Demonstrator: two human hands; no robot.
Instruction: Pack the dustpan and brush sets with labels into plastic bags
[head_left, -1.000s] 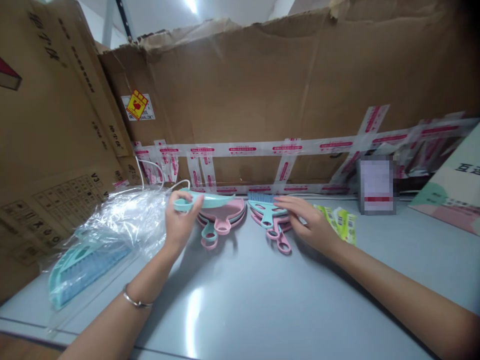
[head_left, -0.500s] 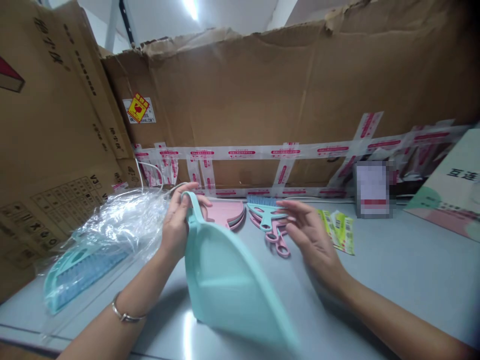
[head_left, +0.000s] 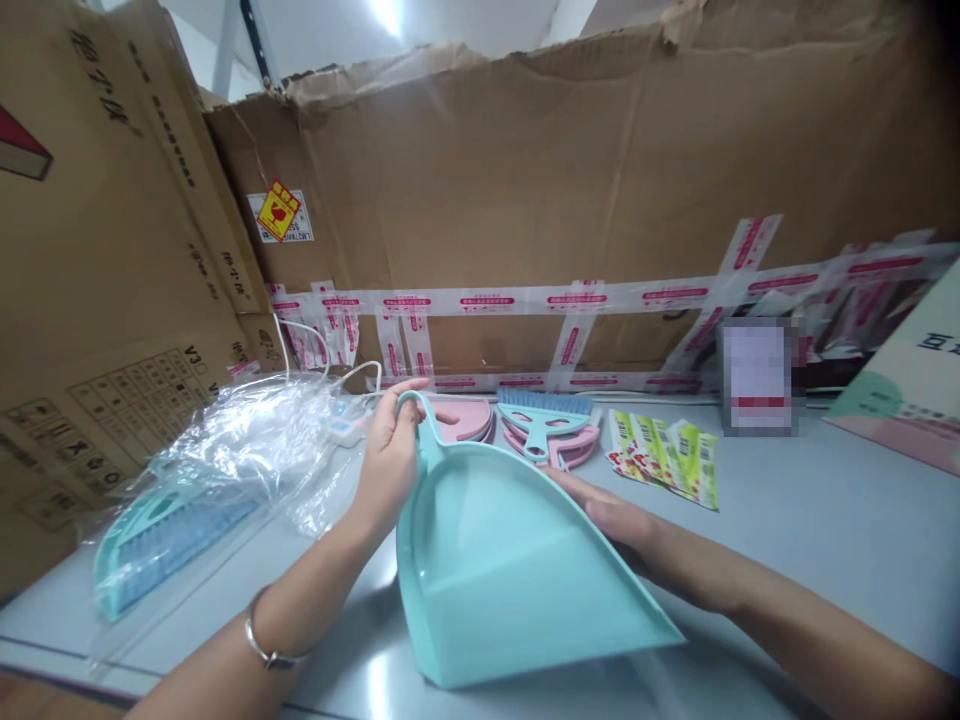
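Note:
My left hand (head_left: 394,445) is closed around the looped handle of a mint-green dustpan (head_left: 517,560). The pan is tilted, with its hollow side towards me and its wide edge low over the table. Along its right rim lies my right hand (head_left: 611,515), thumb and index finger stretched out. The other fingers of that hand are hidden behind the pan. Beyond it, a mint hand brush (head_left: 538,425) with blue bristles rests on pink brushes (head_left: 581,450). Pink dustpans (head_left: 469,420) are stacked beside them, partly hidden by my left hand.
At left, clear plastic bags (head_left: 255,430) lie over another blue-bristled brush (head_left: 172,535). Green-and-yellow packets (head_left: 664,455) lie right of the brushes. Farther right stand a blurred-out box (head_left: 757,380) and a printed board (head_left: 907,370). Large cardboard (head_left: 480,190) walls the back of the table (head_left: 810,520).
The dustpan has shifted right and turned its hollow side more towards me. My right hand has come down from near the brushes to behind the pan's right rim, uncovering the packets.

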